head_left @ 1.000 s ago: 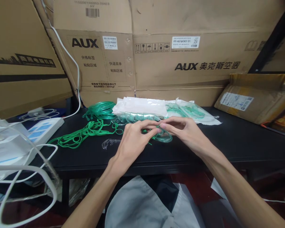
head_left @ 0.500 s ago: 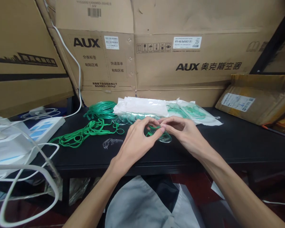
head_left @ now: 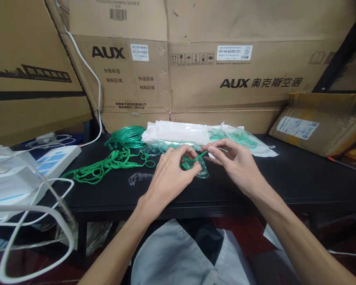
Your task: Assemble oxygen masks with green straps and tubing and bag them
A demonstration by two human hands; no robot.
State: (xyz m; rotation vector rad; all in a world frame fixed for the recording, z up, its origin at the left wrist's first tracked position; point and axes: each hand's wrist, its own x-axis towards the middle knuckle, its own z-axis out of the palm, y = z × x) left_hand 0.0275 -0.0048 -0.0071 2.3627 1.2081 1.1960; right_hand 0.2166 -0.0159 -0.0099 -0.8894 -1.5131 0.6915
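Note:
My left hand (head_left: 178,164) is curled around a clear green-tinted oxygen mask (head_left: 204,173), whose edge shows below the fingers. A green elastic strap (head_left: 201,155) runs from the mask to my right hand (head_left: 233,160), where thumb and forefinger pinch it. Left of my hands lies a tangle of more green straps (head_left: 106,166). Beside it are several thin clear wire-like strips (head_left: 139,178). Behind my hands a row of nested clear masks (head_left: 163,146) rests against white packets (head_left: 180,132). My left fingers partly hide the held mask.
Coiled green tubing (head_left: 126,136) sits at the back left. Packaged green items (head_left: 240,138) lie at the back right, near a taped cardboard box (head_left: 317,124). A white power strip (head_left: 57,158) with looping cables takes up the left. Large cartons (head_left: 195,91) wall off the black table (head_left: 284,174).
My right hand has moved right, away from the left, drawing the green strap out straight between them. The left hand and mask have stayed nearly in place.

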